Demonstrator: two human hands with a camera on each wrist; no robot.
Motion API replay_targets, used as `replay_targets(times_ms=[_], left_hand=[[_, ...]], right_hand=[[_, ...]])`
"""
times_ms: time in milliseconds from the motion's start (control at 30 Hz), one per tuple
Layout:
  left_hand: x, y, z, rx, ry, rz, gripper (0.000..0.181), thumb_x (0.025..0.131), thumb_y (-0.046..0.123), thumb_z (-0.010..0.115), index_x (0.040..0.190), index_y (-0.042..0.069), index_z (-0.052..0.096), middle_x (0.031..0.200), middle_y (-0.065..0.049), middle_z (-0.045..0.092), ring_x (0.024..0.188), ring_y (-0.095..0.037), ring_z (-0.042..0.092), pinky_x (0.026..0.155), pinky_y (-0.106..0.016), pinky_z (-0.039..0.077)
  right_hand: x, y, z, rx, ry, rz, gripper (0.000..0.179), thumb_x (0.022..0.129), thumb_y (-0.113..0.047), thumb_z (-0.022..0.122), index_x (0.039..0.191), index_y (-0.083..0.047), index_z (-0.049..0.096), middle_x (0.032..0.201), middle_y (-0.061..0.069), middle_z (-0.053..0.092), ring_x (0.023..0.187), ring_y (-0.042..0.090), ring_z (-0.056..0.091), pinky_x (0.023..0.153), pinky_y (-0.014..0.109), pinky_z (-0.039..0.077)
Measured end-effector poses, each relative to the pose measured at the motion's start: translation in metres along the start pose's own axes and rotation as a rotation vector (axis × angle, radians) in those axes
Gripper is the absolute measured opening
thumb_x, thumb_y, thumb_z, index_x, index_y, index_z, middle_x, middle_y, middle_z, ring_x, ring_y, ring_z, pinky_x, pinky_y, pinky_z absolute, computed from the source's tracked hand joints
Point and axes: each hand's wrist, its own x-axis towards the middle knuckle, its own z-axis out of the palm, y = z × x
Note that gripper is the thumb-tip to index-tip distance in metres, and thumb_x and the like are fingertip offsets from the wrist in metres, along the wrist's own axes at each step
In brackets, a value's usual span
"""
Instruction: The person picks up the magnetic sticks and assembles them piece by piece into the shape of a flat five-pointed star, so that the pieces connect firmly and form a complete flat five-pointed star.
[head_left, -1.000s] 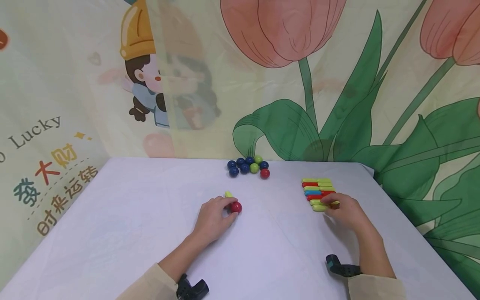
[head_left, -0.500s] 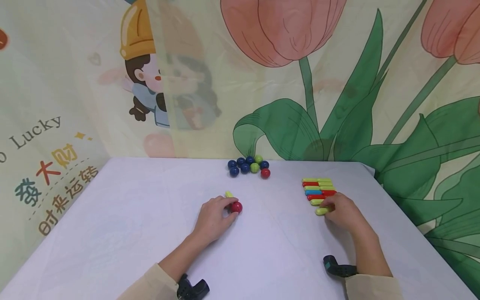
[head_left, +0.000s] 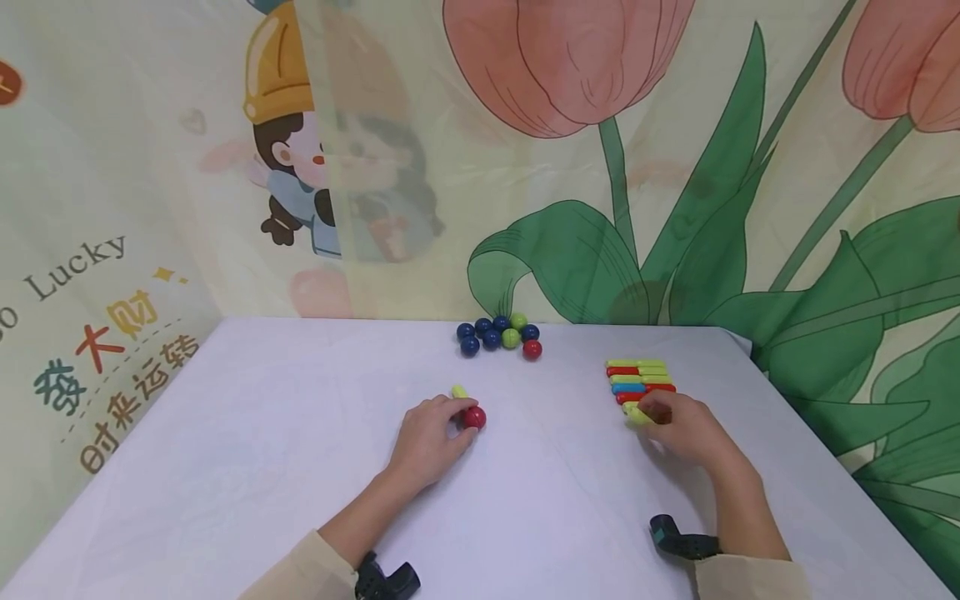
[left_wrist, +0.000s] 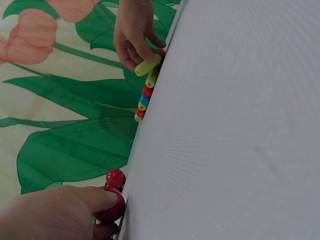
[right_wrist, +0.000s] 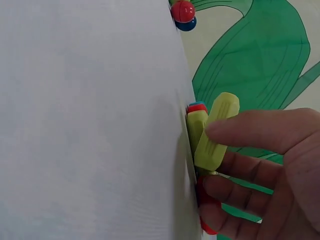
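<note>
My left hand grips a red ball between thumb and fingers, left of the table's middle. A short yellow-green stick sticks out just behind those fingers. At the right, my right hand pinches another yellow-green stick between thumb and fingers; it is tilted in the right wrist view. Beyond that hand lies a row of yellow-green, red and blue sticks, side by side, its near end partly hidden by the fingers. In the left wrist view the held stick overlaps the row's near end.
At the table's back edge sits a cluster of dark blue balls with green balls and one red ball. A white cloth covers the table. A printed curtain hangs behind it.
My right hand has drawn the yellow-green stick from the near end of the row towards me, then raised and tilted it. My left hand keeps its grip on the red ball.
</note>
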Motion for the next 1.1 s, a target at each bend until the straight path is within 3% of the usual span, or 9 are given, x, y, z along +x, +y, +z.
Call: replay_targets(times_ms=[333, 633, 1100], left_hand=[[-0.001, -0.004, -0.002, -0.014, 0.004, -0.008, 0.036, 0.088, 0.019, 0.081, 0.124, 0.015, 0.075, 0.109, -0.007, 0.074, 0.103, -0.026, 0.067, 0.091, -0.046, 0.053], [-0.003, -0.004, 0.001, -0.033, 0.03, -0.011, 0.037, 0.087, 0.018, 0.081, 0.124, 0.015, 0.075, 0.111, -0.007, 0.075, 0.105, -0.026, 0.067, 0.093, -0.049, 0.052], [-0.003, 0.01, 0.008, 0.025, 0.076, -0.049, 0.035, 0.087, 0.02, 0.081, 0.122, 0.016, 0.076, 0.108, -0.007, 0.074, 0.101, -0.027, 0.065, 0.092, -0.052, 0.049]], right_hand=[[0.004, -0.015, 0.008, 0.011, 0.038, -0.066, 0.036, 0.09, -0.016, 0.074, 0.124, -0.003, 0.069, 0.113, 0.02, 0.066, 0.101, 0.033, 0.059, 0.076, 0.038, 0.057], [0.012, -0.038, 0.027, 0.06, 0.079, -0.123, 0.032, 0.09, -0.014, 0.075, 0.121, -0.007, 0.072, 0.111, 0.013, 0.067, 0.101, 0.029, 0.058, 0.082, 0.039, 0.056], [0.026, -0.082, 0.057, 0.101, -0.004, -0.212, 0.025, 0.089, -0.013, 0.077, 0.114, -0.015, 0.075, 0.104, 0.006, 0.065, 0.092, 0.022, 0.058, 0.076, 0.03, 0.053]])
